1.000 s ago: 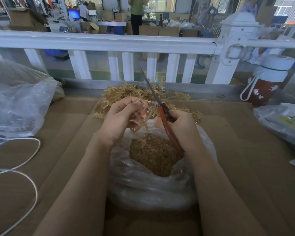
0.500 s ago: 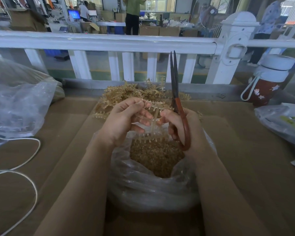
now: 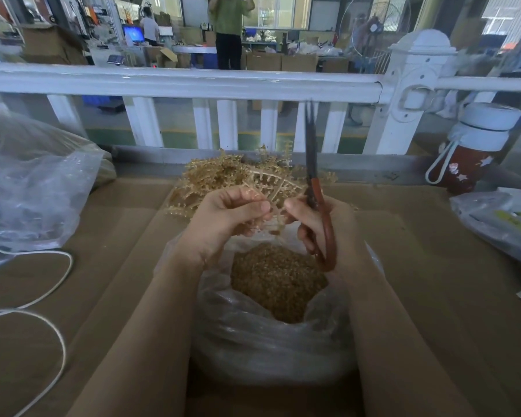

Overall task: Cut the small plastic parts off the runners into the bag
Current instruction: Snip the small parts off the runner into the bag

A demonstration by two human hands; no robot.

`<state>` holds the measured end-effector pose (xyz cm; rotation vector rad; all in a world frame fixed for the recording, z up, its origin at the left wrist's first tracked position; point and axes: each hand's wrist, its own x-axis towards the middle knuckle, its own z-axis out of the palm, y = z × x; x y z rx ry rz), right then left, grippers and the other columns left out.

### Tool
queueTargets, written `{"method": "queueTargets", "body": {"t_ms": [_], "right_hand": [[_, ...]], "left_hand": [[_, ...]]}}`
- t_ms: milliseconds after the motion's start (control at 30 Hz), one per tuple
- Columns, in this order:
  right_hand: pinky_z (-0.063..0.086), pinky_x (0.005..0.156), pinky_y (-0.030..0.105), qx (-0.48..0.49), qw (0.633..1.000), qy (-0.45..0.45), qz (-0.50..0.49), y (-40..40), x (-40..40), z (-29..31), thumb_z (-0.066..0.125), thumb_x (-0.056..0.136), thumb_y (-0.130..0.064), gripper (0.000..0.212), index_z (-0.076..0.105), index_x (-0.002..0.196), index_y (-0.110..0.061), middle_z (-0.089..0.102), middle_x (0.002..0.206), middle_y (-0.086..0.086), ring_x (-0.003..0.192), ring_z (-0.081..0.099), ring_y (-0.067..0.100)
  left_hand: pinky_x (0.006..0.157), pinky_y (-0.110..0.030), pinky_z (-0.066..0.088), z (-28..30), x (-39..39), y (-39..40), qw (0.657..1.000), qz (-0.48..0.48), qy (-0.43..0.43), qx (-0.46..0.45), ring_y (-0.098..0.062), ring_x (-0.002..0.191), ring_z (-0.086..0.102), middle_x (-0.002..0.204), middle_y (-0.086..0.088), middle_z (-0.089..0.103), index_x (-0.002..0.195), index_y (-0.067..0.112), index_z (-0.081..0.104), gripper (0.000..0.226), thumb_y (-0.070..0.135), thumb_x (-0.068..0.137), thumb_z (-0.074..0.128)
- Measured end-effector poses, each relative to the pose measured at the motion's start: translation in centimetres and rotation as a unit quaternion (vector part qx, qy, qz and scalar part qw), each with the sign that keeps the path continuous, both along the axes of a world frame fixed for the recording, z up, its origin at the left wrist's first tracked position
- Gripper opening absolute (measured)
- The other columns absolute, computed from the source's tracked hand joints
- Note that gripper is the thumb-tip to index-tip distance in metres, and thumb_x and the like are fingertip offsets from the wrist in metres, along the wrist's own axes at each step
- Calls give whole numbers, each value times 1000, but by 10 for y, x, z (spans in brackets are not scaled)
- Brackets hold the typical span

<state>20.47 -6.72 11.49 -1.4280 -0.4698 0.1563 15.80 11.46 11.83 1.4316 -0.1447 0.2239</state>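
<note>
Right over the mouth of the bag, both hands are busy with one runner. The left hand has its fingers curled in, pinching the runner's near end between thumb and fingertips. The right hand is wrapped round the red handles of the scissors, and its thumb reaches across to touch the runner just beside the left thumb. The scissor blades point straight up, dark and narrow, lying close together, well clear of the plastic. The runner itself fans up and away from the hands, its little teeth of parts showing pale against the pile of uncut runners heaped behind, against the foot of the white railing.

The bag is clear plastic, sitting on the cardboard between the forearms, and it is well filled with small tan parts, directly below the hands.

Off to the left lies another clear bag and a loop of white cord. On the right stands a red bottle with a white lid, and nearer, a plastic packet. Beyond the railing a person in green stands among boxes.
</note>
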Motion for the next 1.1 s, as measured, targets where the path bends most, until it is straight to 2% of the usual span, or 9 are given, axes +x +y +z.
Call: {"method": "queueTargets", "body": {"t_ms": [133,233,433,500,567,733,900,1000,1100], "right_hand": [[39,41,15,-78,997,2,8,2,1,1,81,83,-24,11,74,81,-16,69,63,-2,41,50,4],[40,42,15,-70,998,11,1,2,0,0,80,84,-20,8,75,80,-16,63,57,0,42,51,6],[41,45,16,-72,997,22,-21,0,1,1,79,86,-19,15,75,71,-23,60,54,-2,42,51,7],[40,42,16,-74,996,28,-30,2,1,2,78,86,-17,22,75,66,-23,58,52,-2,40,49,7],[37,39,18,-60,997,42,-34,3,2,1,76,87,-14,21,73,67,-18,57,50,0,37,46,9],[34,38,22,0,998,57,5,3,5,-3,72,92,-19,33,68,60,-16,51,51,4,37,42,15],[33,36,20,13,999,49,1,4,6,-6,70,94,-18,33,69,61,-15,51,50,5,35,41,15],[33,37,22,20,998,63,-3,4,5,-4,70,94,-17,33,66,61,-16,50,52,6,36,40,17],[33,38,23,30,997,68,9,3,3,-2,66,96,-15,30,61,66,-11,49,54,7,38,39,18]], "left_hand": [[53,-19,50,0,0,1,999,51,1,1,-7,59,62,72,-1,71,83,14,72,12,21,74,76],[59,-23,56,1,1,-1,999,40,12,-1,-10,64,66,75,-2,71,89,11,69,17,20,76,73],[51,-22,54,5,-2,-7,1000,5,2,13,-13,69,72,81,-2,75,87,26,73,17,25,72,82],[48,-22,52,7,-3,-8,1000,-1,0,25,-14,66,70,81,0,75,81,33,72,25,24,64,88],[48,-23,50,7,-2,-8,999,24,-5,46,-16,62,67,78,1,73,88,30,67,38,12,62,88],[61,-24,53,7,-1,-11,991,110,-48,59,-12,64,63,76,0,66,108,18,52,57,-14,70,80],[73,-29,57,7,-2,-14,980,154,-66,110,-15,82,66,94,-5,60,109,31,48,63,-9,73,80],[72,-25,53,8,-2,-13,970,165,-84,155,-13,86,65,100,-2,60,105,36,49,62,-7,74,79],[83,-26,50,5,-1,-16,928,223,-139,265,-11,98,59,109,3,58,103,30,52,53,-1,72,82]]}}
